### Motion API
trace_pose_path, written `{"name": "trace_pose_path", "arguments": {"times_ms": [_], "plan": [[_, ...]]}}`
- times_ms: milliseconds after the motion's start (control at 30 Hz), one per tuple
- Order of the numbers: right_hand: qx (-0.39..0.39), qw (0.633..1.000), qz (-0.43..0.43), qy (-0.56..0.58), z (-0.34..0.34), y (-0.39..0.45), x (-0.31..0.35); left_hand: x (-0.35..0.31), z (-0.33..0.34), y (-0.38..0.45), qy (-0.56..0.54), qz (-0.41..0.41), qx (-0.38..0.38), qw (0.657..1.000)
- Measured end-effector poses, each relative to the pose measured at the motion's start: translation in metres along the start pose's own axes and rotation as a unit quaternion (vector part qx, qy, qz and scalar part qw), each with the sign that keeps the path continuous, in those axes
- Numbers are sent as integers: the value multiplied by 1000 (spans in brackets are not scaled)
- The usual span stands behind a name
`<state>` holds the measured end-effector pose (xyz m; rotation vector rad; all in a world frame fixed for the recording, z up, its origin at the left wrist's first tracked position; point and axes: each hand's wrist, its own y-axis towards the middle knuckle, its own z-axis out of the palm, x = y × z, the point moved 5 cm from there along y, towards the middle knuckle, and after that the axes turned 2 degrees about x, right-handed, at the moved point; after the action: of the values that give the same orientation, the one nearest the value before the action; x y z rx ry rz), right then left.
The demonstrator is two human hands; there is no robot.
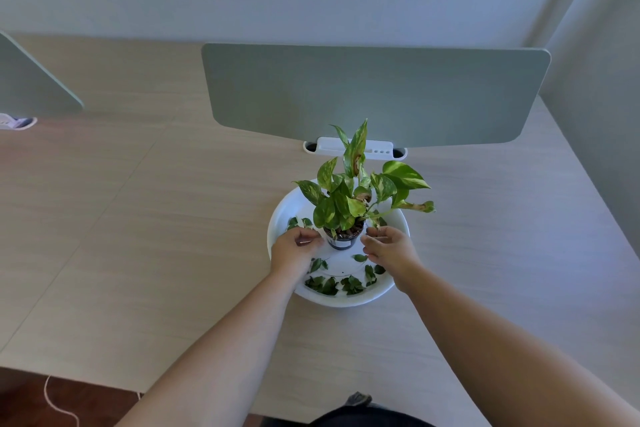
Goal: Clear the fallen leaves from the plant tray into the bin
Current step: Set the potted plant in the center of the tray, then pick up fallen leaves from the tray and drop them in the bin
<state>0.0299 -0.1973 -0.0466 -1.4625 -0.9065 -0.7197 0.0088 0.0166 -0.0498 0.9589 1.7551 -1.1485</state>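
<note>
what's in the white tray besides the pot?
Loose green leaves lie in the tray, most near its front rim, some at the back left. Both hands, left hand and right hand, cover parts of the floor.

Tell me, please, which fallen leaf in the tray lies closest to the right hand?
The single leaf just left of the right hand, lying alone near the pot's base; the others cluster along the tray's near rim.

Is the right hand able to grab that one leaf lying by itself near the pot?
Probably yes. The single leaf lies flat on the white tray, just beside the right hand, with nothing on top of it. The pot stands behind it, not in the way.
</note>
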Motion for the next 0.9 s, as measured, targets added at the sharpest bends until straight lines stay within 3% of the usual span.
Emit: {"name": "trace_pose_path", "arguments": {"times_ms": [67, 133, 267, 467, 667, 767, 900], "plan": [[-6, 996, -9, -94, -5, -1, -1, -7, -3, 4, 154, 64, 35, 985], [1, 982, -24, -187, -8, -2, -2, -11, -3, 10, 296, 117, 87, 944], [31, 936, -62, -345, -2, 0, -3, -12, -5, 16, 442, 146, 143, 873], [108, 844, -88, -518, 19, -1, -10, 0, 1, 1, 456, 134, 230, 849], [143, 800, -130, -568, 26, -6, -15, 10, 8, -5, 468, 156, 247, 834], [139, 806, -153, -555, 23, -7, -6, 3, 5, -2, 474, 176, 235, 830], [65, 833, -155, -527, 6, 8, 11, -8, -2, 16, 485, 190, 205, 829]]}}
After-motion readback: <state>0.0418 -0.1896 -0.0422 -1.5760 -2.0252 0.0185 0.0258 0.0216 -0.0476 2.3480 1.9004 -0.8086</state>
